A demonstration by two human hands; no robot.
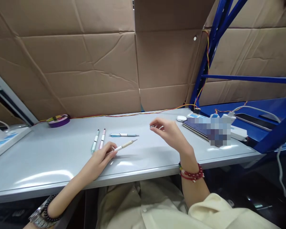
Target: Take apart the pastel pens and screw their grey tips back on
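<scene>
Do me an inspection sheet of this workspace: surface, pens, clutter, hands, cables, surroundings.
Surface: shiny grey tabletop.
Pens: teal pen and pink pen side by side; blue pen lying crosswise; white pen held.
Clutter: purple tape roll at back left; white case and dark flat device at right.
Grip: left hand closed on the white pen; right hand pinching a small piece, unclear what.
Cables: red-yellow wires along the back; white cable at right.
Surroundings: cardboard behind, blue frame at right.

The cream pen (124, 146), pink pen (102, 139) and blue pen (124, 135) have white sections.
</scene>
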